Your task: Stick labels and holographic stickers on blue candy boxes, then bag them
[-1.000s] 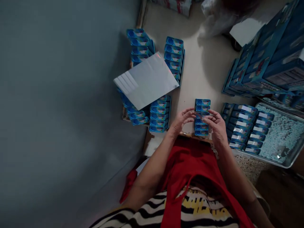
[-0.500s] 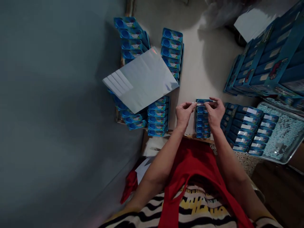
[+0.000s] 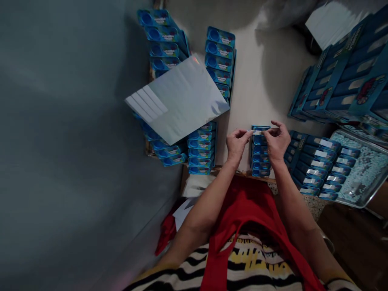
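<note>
You have a small pale strip stretched between your two hands, over the far end of the short row of blue boxes on the bench. The fingers of your left hand pinch its left end with thumb and forefinger; those of your right hand pinch the other end, the outer ones lifted and spread. Whether the strip touches a box or hovers just above, I cannot tell.

To place it well, I'd hold both ends level and lightly taut, so it neither sags nor twists. Line its long edge up with the box's edge, then lower one end first and smooth toward the other, which should leave fewer wrinkles. Grip only the tips; if the strip is sticky, as it seems, wide contact could lift it again. Press gently, since the boxes stand close and a hard push might skew the row.

For placement, look to the packs on your right, whose pale patches sit in fairly even lines. The glossy sheet on your left, with pale bands at one end, lies well clear of your wrists.
</note>
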`<act>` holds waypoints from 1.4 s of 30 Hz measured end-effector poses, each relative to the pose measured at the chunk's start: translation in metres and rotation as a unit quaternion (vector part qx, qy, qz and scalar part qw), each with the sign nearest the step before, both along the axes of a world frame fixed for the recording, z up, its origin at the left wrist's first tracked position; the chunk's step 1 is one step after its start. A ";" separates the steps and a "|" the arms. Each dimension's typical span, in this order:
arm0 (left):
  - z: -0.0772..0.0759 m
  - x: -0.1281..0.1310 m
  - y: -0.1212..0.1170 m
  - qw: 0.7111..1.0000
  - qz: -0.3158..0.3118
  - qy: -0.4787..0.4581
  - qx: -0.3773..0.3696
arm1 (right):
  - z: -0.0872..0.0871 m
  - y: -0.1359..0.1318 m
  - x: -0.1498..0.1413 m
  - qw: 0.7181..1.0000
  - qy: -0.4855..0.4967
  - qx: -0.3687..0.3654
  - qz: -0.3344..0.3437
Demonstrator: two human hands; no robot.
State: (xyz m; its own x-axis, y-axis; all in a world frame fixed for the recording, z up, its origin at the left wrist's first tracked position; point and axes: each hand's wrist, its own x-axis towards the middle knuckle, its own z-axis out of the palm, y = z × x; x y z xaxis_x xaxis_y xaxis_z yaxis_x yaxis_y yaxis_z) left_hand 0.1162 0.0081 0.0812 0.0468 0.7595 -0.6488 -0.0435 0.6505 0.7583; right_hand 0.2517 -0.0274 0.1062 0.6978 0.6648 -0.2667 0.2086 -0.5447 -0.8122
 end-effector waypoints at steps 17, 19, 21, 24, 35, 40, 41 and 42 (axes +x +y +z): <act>-0.017 0.015 -0.003 0.969 0.050 -0.141 -0.195 | -0.005 0.000 0.022 0.996 -0.035 -0.083 -0.008; -0.018 0.022 -0.002 0.962 0.036 -0.140 -0.233 | -0.010 0.003 0.032 0.992 0.071 -0.098 -0.038; -0.016 0.029 0.000 0.964 0.037 -0.117 -0.238 | -0.012 0.007 0.042 0.982 0.138 -0.119 -0.040; 0.003 0.017 0.014 0.986 0.047 -0.045 -0.156 | -0.007 0.009 0.058 0.972 0.175 -0.154 -0.004; 0.041 -0.231 0.200 0.825 -0.185 0.476 0.240 | 0.048 0.049 -0.042 0.946 -0.215 0.040 0.237; 0.041 -0.231 0.201 0.854 -0.216 0.374 0.291 | 0.038 0.137 -0.141 0.870 -0.260 0.162 0.385; 0.046 -0.228 0.196 0.858 -0.210 0.359 0.301 | 0.035 0.152 -0.155 0.854 -0.269 0.167 0.412; 0.051 -0.226 0.192 0.862 -0.204 0.348 0.308 | 0.033 0.164 -0.167 0.841 -0.277 0.165 0.434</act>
